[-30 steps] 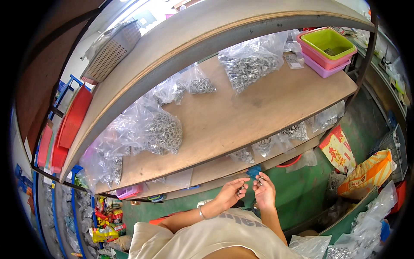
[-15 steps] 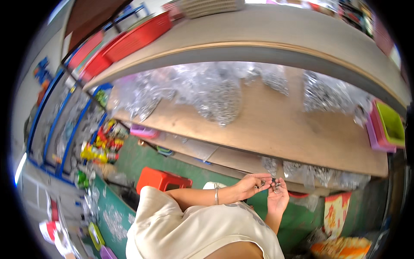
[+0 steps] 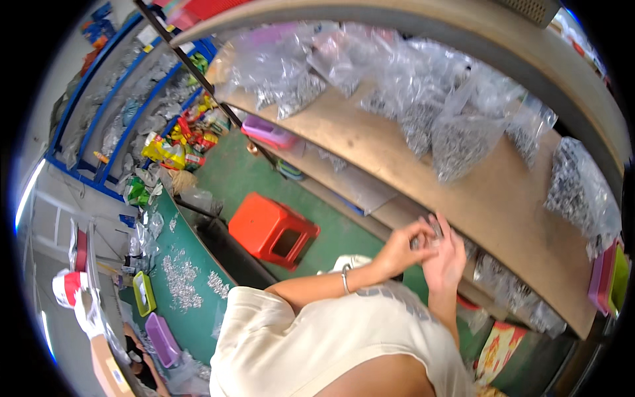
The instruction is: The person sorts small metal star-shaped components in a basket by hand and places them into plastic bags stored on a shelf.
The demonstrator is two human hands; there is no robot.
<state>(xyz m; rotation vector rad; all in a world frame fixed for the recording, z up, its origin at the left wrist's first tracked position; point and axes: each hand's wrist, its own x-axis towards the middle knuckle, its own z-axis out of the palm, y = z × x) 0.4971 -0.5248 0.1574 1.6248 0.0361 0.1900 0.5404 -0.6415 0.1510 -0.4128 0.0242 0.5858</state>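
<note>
Close together in front of my body, both hands meet above the lower shelf's front edge. My left hand (image 3: 401, 250), on the arm with the silver bangle (image 3: 345, 278), is closed in a pinch around small grey metal parts (image 3: 417, 243). Beside it my right hand (image 3: 445, 257) has its palm turned up and its fingers bent around more small metal pieces; their exact shape is too small and blurred to tell. Behind the hands, clear plastic bags of small silvery parts (image 3: 463, 142) lie on the wooden shelf (image 3: 344, 142).
A red plastic stool (image 3: 271, 228) stands on the green floor to the left. Further left is a green table (image 3: 198, 255) with scattered silvery pieces, a yellow-green tray (image 3: 143, 294) and a purple tray (image 3: 162, 339). Blue racks (image 3: 109, 142) hold bags. Another person's arm (image 3: 142, 354) shows at lower left.
The view has turned left, showing more of the table and stool. My hands stay together, now higher in the picture; my right palm is turned up more and the metal parts are less visible.
</note>
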